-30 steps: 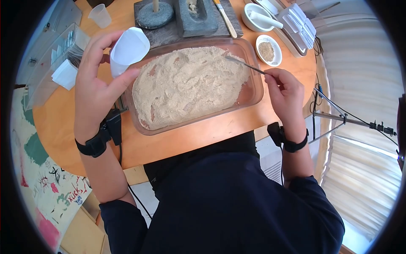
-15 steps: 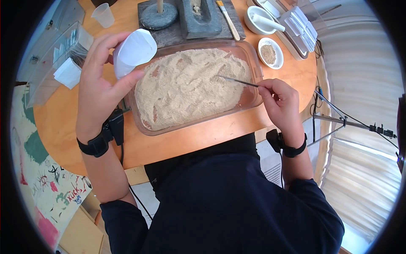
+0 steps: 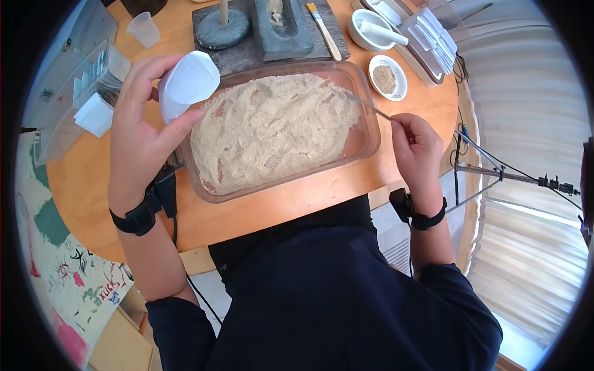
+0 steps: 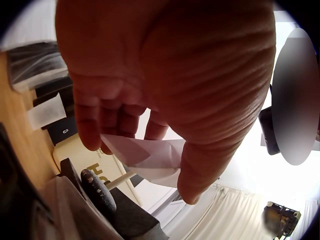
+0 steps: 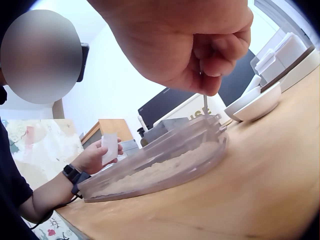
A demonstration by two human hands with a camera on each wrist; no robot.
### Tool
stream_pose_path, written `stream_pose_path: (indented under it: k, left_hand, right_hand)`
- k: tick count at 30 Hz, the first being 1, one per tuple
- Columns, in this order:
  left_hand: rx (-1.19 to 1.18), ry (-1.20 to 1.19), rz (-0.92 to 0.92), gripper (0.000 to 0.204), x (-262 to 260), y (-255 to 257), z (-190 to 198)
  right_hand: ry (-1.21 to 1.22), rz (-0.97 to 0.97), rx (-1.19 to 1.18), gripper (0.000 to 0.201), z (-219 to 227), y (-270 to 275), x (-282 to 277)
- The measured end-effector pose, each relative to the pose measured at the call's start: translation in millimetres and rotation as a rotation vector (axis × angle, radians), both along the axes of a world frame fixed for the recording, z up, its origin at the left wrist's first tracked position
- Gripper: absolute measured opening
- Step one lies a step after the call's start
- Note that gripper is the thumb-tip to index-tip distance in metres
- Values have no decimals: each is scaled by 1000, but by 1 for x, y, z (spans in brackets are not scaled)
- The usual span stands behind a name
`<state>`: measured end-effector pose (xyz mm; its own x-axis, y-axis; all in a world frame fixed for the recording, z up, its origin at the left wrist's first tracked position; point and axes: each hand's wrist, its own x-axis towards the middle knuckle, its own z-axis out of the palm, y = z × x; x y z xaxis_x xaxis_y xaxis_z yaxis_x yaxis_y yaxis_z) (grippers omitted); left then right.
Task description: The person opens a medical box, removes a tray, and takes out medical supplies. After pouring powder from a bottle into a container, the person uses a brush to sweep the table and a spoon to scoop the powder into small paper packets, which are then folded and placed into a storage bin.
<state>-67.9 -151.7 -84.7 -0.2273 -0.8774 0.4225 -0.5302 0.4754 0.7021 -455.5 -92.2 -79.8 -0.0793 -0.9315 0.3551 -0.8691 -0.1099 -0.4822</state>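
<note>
My left hand (image 3: 145,127) holds a folded white paper (image 3: 190,83), open like a cup, between thumb and fingers above the left end of a clear plastic tub. In the left wrist view the thumb presses one side of the paper (image 4: 150,157). My right hand (image 3: 417,145) pinches the end of a thin metal spatula (image 3: 382,114); its far part reaches over the tub's right rim, and its blurred tip overlaps the powder. Pale beige powder (image 3: 272,133) covers most of the floor of the tub (image 3: 369,139), heaped unevenly, with the pinkish bottom showing in patches.
Behind the tub, a dark board bears a round grindstone (image 3: 221,29), a stone trough (image 3: 281,37) and a brush (image 3: 323,31). At right stand a small bowl of brown powder (image 3: 399,93) and a mortar with pestle (image 3: 364,40). A plastic cup (image 3: 144,31) is at back left.
The spatula's tip swept from the powder's upper right toward the middle, then back up and right with my right hand. My left hand keeps hold of the paper, nearly in place.
</note>
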Motion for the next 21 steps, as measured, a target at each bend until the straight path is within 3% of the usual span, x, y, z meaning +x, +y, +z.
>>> stream_pose_path:
  k: [3, 12, 18, 21]
  left_hand:
    - [-54, 28, 2, 55, -1, -1, -1]
    - [-46, 29, -13, 56, -1, -1, -1]
    - [8, 15, 12, 57, 1, 1, 2]
    - [20, -18, 12, 58, 4, 2, 2]
  right_hand:
    - [-20, 190, 164, 2, 8, 9, 5]
    - [-76, 182, 6, 5, -1, -33, 31]
    - [57, 493, 12, 6, 2, -36, 50]
    - [15, 397, 12, 5, 7, -37, 51]
